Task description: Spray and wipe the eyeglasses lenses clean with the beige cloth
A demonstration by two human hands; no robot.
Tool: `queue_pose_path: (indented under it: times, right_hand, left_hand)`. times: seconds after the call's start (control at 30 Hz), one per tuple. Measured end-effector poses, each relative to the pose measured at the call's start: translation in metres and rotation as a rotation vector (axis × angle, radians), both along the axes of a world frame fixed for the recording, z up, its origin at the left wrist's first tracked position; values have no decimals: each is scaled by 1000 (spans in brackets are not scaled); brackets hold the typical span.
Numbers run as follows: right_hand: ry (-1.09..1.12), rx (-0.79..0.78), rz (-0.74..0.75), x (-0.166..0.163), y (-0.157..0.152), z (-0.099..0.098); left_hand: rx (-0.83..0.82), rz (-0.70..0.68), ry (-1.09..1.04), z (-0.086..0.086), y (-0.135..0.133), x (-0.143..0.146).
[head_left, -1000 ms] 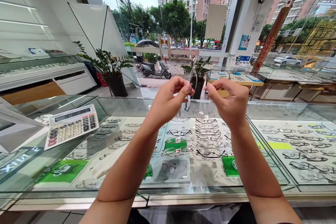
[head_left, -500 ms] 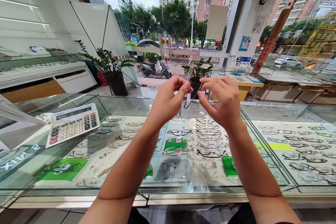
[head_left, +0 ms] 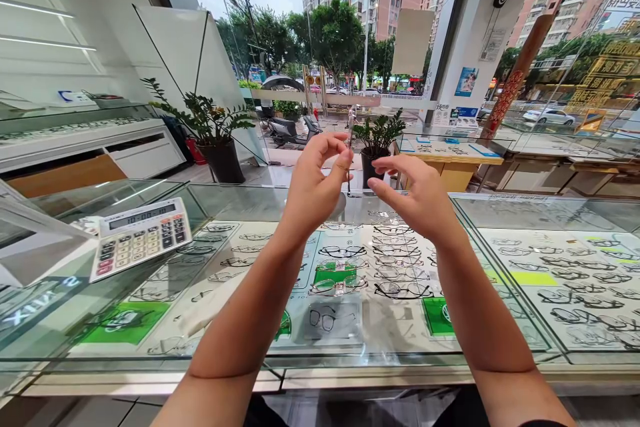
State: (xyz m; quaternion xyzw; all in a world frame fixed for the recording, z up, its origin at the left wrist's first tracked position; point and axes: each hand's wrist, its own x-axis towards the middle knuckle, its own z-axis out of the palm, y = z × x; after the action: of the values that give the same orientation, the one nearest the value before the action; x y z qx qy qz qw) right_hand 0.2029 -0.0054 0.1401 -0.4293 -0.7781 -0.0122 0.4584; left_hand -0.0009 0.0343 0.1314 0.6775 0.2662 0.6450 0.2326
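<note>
My left hand point(head_left: 313, 187) is raised above the glass counter and pinches a thin pair of glasses point(head_left: 349, 177) between thumb and fingertips; the frame hangs down, seen edge-on and hard to make out. My right hand point(head_left: 413, 197) hovers just to the right of it with fingers loosely spread, holding nothing. Both forearms reach up from the bottom of the view. Under the hands, inside the glass display counter point(head_left: 465, 347), lie several rows of eyeglass frames point(head_left: 395, 260) on white trays.
A calculator point(head_left: 140, 235) lies on the counter top at the left. Green cards point(head_left: 120, 323) sit among the frames in the case. Potted plants point(head_left: 213, 130) stand on the floor beyond. More display counters line the left wall and far right.
My right hand has let go of the glasses and opened, dropping slightly. My left hand has lifted the glasses a little and turned them, and now holds them alone.
</note>
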Motion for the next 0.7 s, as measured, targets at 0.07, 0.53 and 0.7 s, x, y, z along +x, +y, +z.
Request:
queue_pose_path:
  times: [0.07, 0.53, 0.7]
  right_hand:
    - [110, 13, 131, -5, 3, -3]
    - [358, -233, 449, -18, 13, -13]
    - [477, -356, 574, -10, 11, -9]
  left_hand:
    - [-5, -59, 39, -2, 1, 1]
    - [93, 78, 99, 9, -7, -10]
    - [163, 145, 98, 19, -12, -22]
